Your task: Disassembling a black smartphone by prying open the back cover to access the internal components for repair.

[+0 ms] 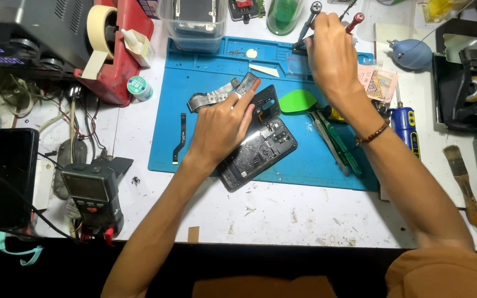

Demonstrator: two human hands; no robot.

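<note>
Left hand (219,129) lies flat, fingers spread, pressing the opened black phone (260,144) onto the blue mat (316,160). Right hand (332,55), closed around tweezers (307,25) and a red-tipped screwdriver (354,22), works at the mat's far edge. White desk (260,212) beneath.

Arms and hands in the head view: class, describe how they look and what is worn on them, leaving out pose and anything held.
Both forearms are bare, with no gloves, rings or watch visible. The left hand wears nothing. Just below the right hand sits a thin bracelet of small dark brown beads around the wrist. An orange-brown sleeve covers the right upper arm at the picture's bottom edge.
</note>
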